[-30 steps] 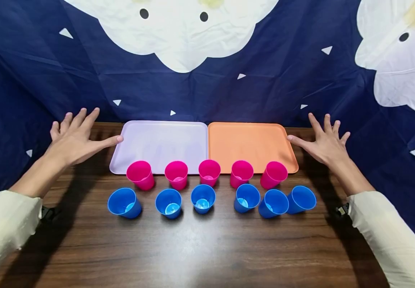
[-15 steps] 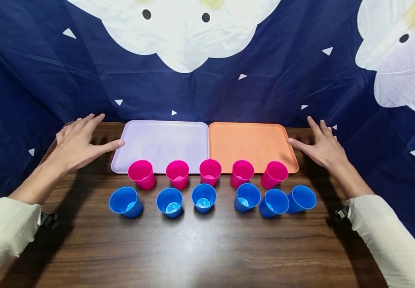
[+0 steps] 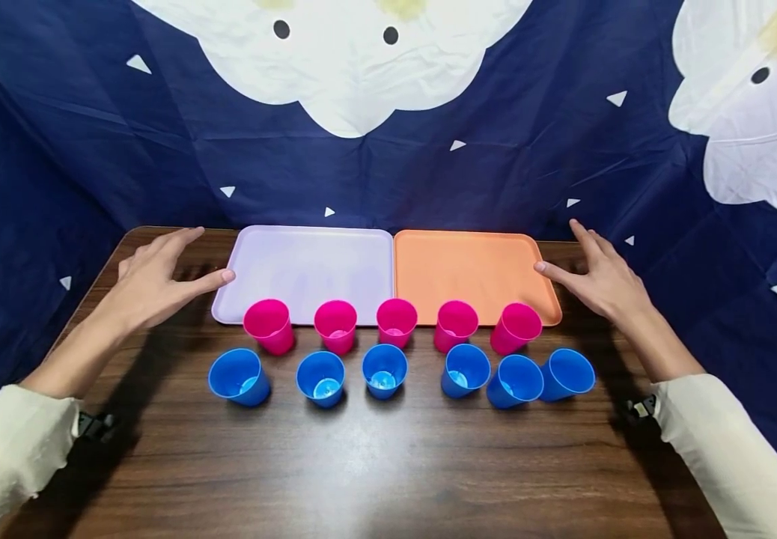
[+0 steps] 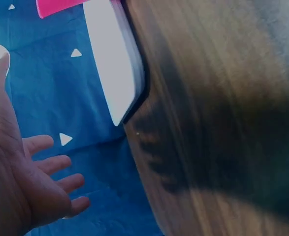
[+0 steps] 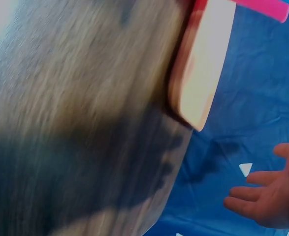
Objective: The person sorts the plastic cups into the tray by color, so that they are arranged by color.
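Note:
My left hand [image 3: 153, 281] hovers by the left end of a lavender tray [image 3: 314, 262], fingers spread and holding nothing; its thumb tip overlaps the tray's edge in the head view. On the other side, my right hand [image 3: 607, 281] is held out empty near the right end of an orange tray [image 3: 469, 269]. The wrist views show both hands raised apart from the trays. Several pink cups [image 3: 337, 327] form a row along the trays' front edges. Closer to me, several blue cups [image 3: 321, 379] stand in a second row, mouths up.
The two trays lie side by side at the back of a dark wooden table [image 3: 361, 479]. Behind them hangs a navy cloth [image 3: 415, 172] with white shapes. Two blue cups at the right stand very close together. Shadows of my arms fall on the table.
Both hands have lowered slightly, the left more clearly, and their fingers have tipped forward and down. The whole scene has shifted slightly right in the head view. Cups and trays keep their places.

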The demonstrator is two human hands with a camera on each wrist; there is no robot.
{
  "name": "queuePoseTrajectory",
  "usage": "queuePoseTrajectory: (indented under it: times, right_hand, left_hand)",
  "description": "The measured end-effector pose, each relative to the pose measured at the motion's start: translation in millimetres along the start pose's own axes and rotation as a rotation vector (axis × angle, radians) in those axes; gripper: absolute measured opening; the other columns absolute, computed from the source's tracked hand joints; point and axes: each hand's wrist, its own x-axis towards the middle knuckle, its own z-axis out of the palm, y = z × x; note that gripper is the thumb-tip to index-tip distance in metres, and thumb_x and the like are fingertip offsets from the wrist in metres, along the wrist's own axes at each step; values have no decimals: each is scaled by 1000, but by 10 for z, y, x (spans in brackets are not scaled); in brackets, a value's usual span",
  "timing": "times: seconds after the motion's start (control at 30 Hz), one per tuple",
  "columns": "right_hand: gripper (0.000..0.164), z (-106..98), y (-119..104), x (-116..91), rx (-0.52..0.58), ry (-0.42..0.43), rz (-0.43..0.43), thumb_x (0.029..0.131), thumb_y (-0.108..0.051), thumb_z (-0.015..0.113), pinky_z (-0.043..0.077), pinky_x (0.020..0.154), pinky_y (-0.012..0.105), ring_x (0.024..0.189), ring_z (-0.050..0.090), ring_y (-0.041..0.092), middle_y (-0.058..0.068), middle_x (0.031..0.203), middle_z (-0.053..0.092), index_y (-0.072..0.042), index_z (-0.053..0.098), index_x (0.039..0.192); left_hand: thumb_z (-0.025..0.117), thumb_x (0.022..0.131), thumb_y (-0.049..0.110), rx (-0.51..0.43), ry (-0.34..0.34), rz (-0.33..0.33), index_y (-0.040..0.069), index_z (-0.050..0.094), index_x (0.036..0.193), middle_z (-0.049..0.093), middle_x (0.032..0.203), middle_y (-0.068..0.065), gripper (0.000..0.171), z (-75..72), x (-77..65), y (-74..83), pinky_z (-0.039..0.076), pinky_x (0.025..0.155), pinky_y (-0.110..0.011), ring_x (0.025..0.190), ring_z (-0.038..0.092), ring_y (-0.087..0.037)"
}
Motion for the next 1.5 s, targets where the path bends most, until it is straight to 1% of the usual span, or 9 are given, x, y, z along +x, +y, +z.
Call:
queuePoseTrajectory:
  times: [0.13,0.3,0.6,0.73,0.83,1.03,1.17,1.3,1.5]
  right_hand:
    - [120,-33,-119,-50,5,-8,-26,94,-93,59,24,118,95,165,27,66,27,188,15,-36,2,183]
    - [117,-87,-333,-119,15,-21,-84,96,-89,62,27,122,91,166,29,63,29,186,22,-33,9,183]
    - [113,-95,-725,-303,66,-75,-171,94,-85,69,33,126,85,166,35,56,22,185,32,-29,24,182]
    - [111,-85,-865,-384,86,-86,-199,92,-85,72,36,126,83,165,39,53,19,183,38,-30,32,180]
    - [108,-88,-928,-435,110,-94,-232,92,-82,76,40,125,80,161,46,50,19,179,44,-29,38,177]
    - [102,-113,-923,-502,122,-134,-297,92,-70,83,50,118,76,154,55,47,20,172,53,-22,45,174]
    - [98,-107,-895,-512,134,-166,-338,92,-66,86,54,116,72,150,58,43,18,167,59,-21,50,171]
    - [90,-113,-824,-518,156,-184,-374,93,-59,89,55,115,69,145,64,40,16,162,65,-19,56,167]
    - [79,-131,-662,-560,176,-183,-386,94,-49,92,58,113,64,136,70,38,16,151,74,-16,63,160]
  left_hand:
    - [70,102,69,-68,-46,-36,8,26,179,28,180,-36,108,70,-13,-80,16,122,-90,162,27,-67]
    - [70,104,68,-152,-94,-83,10,17,182,23,183,-35,111,180,-19,-239,23,128,-85,165,27,-62]
    - [84,98,57,-268,-174,-86,10,5,183,12,188,-28,125,442,-17,-445,16,133,-83,173,13,-59]
    - [88,94,57,-278,-192,-84,11,1,183,7,189,-26,132,569,-10,-478,17,133,-83,173,11,-59]
    - [91,90,56,-264,-202,-91,13,-3,183,2,190,-27,138,629,-12,-489,15,132,-85,173,3,-61]
    - [94,86,57,-240,-195,-92,11,-5,182,-7,188,-28,146,703,16,-455,9,133,-86,170,-11,-63]
    - [94,84,61,-179,-165,-81,7,-4,181,-5,188,-29,149,748,17,-436,6,136,-81,170,-7,-65]
    - [94,81,63,-127,-124,-56,3,-1,181,1,188,-31,150,788,15,-426,5,141,-73,174,-1,-57]
    - [95,79,63,-111,-100,-41,1,3,180,4,188,-30,150,812,10,-409,2,143,-67,177,0,-50]
